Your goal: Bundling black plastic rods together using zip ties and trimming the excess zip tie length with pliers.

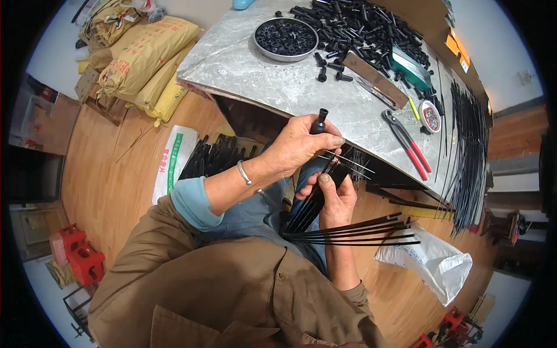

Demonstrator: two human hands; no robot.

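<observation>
My left hand (299, 145) is closed, with a black tubular plastic piece (319, 122) sticking up between its thumb and fingers. Thin silvery wires or rods (357, 163) jut out to the right just under that hand. Below it, my right hand (335, 200) pinches the upper part of a bundle of thin black ribs (313, 209) that resembles an umbrella frame. The bundle slants down across my lap, and several ribs (360, 233) fan out to the right over my right forearm. What lies between the two hands is partly hidden by the fingers.
On the grey table (243, 81) are a round metal dish (286, 39) of small black parts, heaped black tubular pieces (360, 29), red-handled pliers (409, 145), a small cup (430, 116) and long black rods (467, 151). Stuffed sacks (145, 52) and a white bag (429, 261) lie around.
</observation>
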